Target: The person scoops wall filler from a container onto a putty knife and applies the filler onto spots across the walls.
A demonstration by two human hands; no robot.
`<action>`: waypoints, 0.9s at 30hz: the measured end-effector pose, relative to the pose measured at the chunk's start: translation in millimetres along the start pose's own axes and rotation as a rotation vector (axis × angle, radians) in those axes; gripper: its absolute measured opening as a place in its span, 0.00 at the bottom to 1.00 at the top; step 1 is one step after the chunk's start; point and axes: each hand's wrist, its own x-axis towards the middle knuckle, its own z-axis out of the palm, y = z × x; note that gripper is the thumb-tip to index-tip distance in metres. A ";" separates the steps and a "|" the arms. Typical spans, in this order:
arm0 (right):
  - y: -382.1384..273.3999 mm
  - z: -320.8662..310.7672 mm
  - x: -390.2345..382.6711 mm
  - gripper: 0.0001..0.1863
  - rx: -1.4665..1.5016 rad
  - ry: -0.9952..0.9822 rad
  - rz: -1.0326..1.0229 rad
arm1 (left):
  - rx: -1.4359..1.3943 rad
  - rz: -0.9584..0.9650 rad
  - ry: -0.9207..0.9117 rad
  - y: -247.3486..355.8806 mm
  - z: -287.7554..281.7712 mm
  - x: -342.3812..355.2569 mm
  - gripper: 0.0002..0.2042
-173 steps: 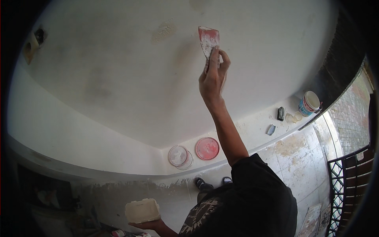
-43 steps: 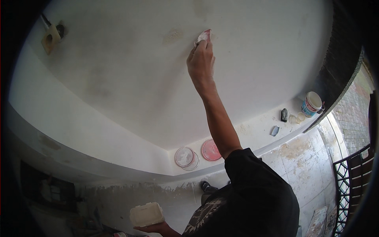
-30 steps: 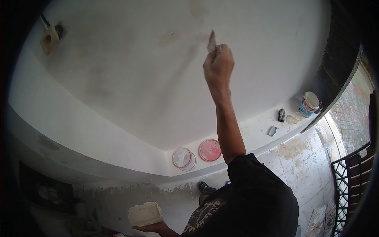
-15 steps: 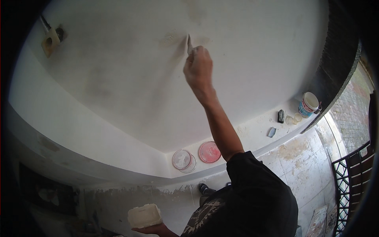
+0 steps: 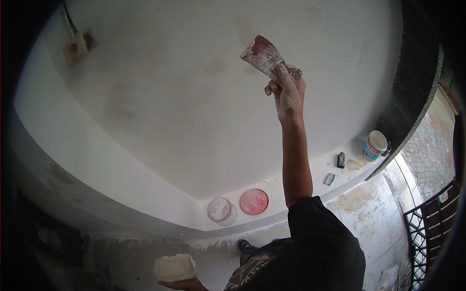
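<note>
Raised in front of the white wall (image 5: 160,92), my right hand (image 5: 287,94) grips a putty knife (image 5: 264,56) by its handle. The wide reddish blade is smeared with white filler and points up and to the left; white residue also marks my thumb and wrist. Low down, my left hand (image 5: 182,284) supports a shallow, pale rectangular container (image 5: 174,267) from beneath. Its fingers are mostly hidden under the container. Damp-looking filler patches (image 5: 214,66) show on the wall left of the blade.
A ledge below the wall holds a red round lid (image 5: 255,202), a clear lid (image 5: 220,209), a dark block (image 5: 341,160), a bluish scrap (image 5: 330,179) and a white bucket (image 5: 375,145). An electrical box (image 5: 75,49) hangs upper left. A dark metal gate (image 5: 432,218) stands right.
My right hand has drawn to the right and turned, so the blade now shows its broad face instead of its edge. The left hand still holds the container low.
</note>
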 end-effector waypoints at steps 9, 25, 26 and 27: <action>6.2 5.3 15.8 0.07 -0.324 0.110 -0.309 | -0.029 -0.057 -0.022 -3.6 -4.5 7.3 0.35; 33.0 -21.2 25.2 0.11 -0.959 -0.022 -0.798 | -0.186 -0.193 -0.161 -41.4 16.1 7.3 0.35; 28.2 -11.6 9.0 0.08 -0.894 0.000 -0.810 | -0.130 -0.189 -0.034 -23.5 36.5 -2.8 0.34; 27.8 -24.8 -7.8 0.08 -0.923 0.021 -0.808 | -0.059 -0.244 0.079 -23.1 57.3 -9.2 0.34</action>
